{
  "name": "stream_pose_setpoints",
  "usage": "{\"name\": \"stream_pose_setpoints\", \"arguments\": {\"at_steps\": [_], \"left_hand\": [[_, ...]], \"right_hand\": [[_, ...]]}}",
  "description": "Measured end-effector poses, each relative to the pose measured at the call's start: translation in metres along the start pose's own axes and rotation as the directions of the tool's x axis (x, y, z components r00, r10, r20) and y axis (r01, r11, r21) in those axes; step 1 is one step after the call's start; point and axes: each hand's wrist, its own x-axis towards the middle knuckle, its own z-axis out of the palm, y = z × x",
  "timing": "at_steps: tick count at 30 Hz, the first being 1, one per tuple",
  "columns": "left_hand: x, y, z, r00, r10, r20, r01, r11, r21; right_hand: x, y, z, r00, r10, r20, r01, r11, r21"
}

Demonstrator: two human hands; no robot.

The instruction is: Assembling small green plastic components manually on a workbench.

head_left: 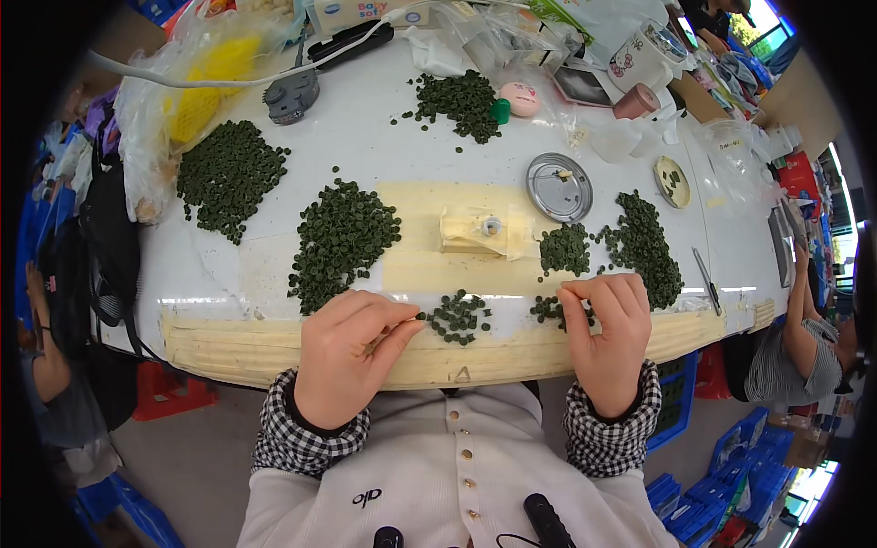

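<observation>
My left hand [352,354] is pinched, with a small dark green round piece [421,316] at its fingertips. Just right of those fingertips lies a loose small pile of the same green pieces [459,316]. My right hand [610,336] has thumb and fingers closed together, touching down by another small cluster of green pieces [548,309]; whatever it pinches is hidden. Beyond and between both hands stands a small block wrapped in yellowish tape [466,239], with a round metal part [491,226] on top.
Larger heaps of green pieces lie left [343,239], far left [231,173], at the back [457,102] and right [644,245]. A round metal lid [559,187] sits behind the block. A pen-like tool [705,279] rests at right. Corrugated padding [237,342] lines the table's front edge.
</observation>
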Motion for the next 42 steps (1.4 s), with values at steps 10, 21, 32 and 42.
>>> {"name": "stream_pose_setpoints", "arguments": {"at_steps": [10, 21, 32, 42], "left_hand": [[0.001, -0.003, 0.004, 0.991, 0.13, 0.018, -0.131, 0.97, 0.207], [0.001, -0.006, -0.019, 0.952, 0.024, -0.305, 0.04, 0.979, 0.202], [-0.01, 0.0, -0.026, 0.966, 0.071, -0.25, -0.107, 0.985, -0.135], [-0.005, 0.067, -0.022, 0.811, 0.462, -0.36, -0.371, -0.07, -0.926]], "right_hand": [[-0.01, 0.001, 0.007, 0.999, -0.012, 0.047, 0.021, 0.982, -0.185], [-0.01, 0.003, 0.007, 0.998, -0.051, 0.048, 0.06, 0.976, -0.211], [-0.006, 0.003, 0.008, 0.998, -0.024, 0.052, 0.033, 0.986, -0.164], [-0.005, 0.007, 0.007, 0.995, 0.013, 0.104, -0.003, 0.995, -0.098]]}}
